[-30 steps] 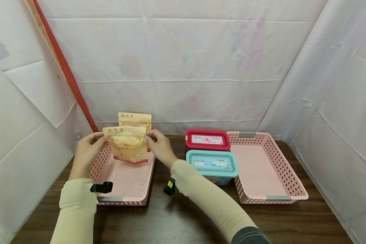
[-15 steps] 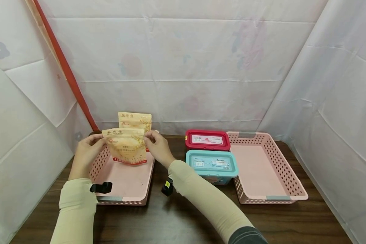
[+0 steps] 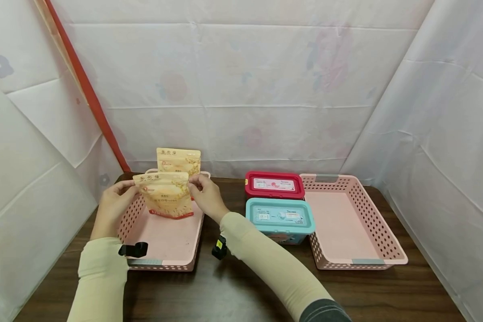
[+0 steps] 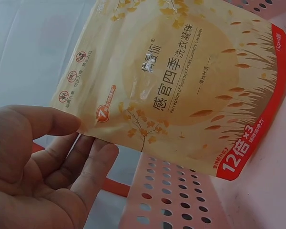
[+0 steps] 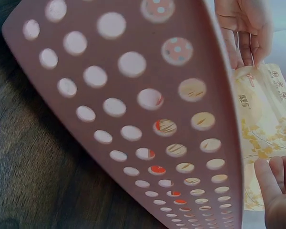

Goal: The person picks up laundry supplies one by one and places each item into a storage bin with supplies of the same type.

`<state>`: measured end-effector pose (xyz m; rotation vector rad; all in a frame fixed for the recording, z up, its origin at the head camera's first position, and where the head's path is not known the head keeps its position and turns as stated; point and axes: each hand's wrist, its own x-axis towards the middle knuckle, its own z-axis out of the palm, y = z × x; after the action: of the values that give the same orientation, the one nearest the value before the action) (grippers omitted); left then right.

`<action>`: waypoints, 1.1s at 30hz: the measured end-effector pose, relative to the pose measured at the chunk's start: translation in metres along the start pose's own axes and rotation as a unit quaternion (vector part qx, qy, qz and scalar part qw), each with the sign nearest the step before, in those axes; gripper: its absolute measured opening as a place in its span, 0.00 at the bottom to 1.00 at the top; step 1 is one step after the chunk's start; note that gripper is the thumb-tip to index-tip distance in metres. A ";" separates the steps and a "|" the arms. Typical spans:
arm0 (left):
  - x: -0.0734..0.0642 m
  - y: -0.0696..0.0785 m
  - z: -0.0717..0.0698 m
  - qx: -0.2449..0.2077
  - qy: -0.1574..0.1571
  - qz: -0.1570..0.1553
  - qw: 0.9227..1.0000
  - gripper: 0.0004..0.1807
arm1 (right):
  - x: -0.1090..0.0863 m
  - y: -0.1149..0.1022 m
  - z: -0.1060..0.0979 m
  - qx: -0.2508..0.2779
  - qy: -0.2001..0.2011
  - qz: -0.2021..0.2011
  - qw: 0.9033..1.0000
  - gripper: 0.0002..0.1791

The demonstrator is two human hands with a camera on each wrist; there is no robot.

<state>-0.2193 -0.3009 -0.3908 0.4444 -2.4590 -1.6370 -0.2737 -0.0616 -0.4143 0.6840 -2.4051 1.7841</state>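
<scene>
Both hands hold a yellow pouch of laundry capsules upright over the left pink basket. My left hand pinches its upper left edge between thumb and fingers; the left wrist view shows that grip and the pouch's printed front with a red bottom band. At the upper right edge, my right hand pinches the same pouch. Behind it, a second yellow pouch stands at the basket's far end, its lower part mostly hidden. In the right wrist view the basket's perforated wall covers part of the held pouch.
A red lidded box and a light blue lidded box stand side by side right of the right hand. Another pink basket adjoins them at the right. White cloth walls the dark wooden table.
The held pouch has sunk slightly towards the basket and shifted a little left, both hands still gripping it. The rear pouch and the boxes have stayed in place.
</scene>
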 end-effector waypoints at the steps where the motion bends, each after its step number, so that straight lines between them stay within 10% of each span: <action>1: 0.000 -0.001 0.000 0.002 -0.001 -0.001 1.000 0.31 | 0.000 0.000 0.000 -0.001 -0.001 0.000 1.000 0.07; 33: -0.007 -0.001 -0.005 0.039 -0.030 0.056 0.997 0.34 | 0.000 -0.004 -0.001 0.005 -0.039 0.036 0.999 0.09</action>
<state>-0.2113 -0.3033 -0.3899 0.2663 -2.5481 -1.5357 -0.2721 -0.0616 -0.4105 0.6893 -2.5037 1.8320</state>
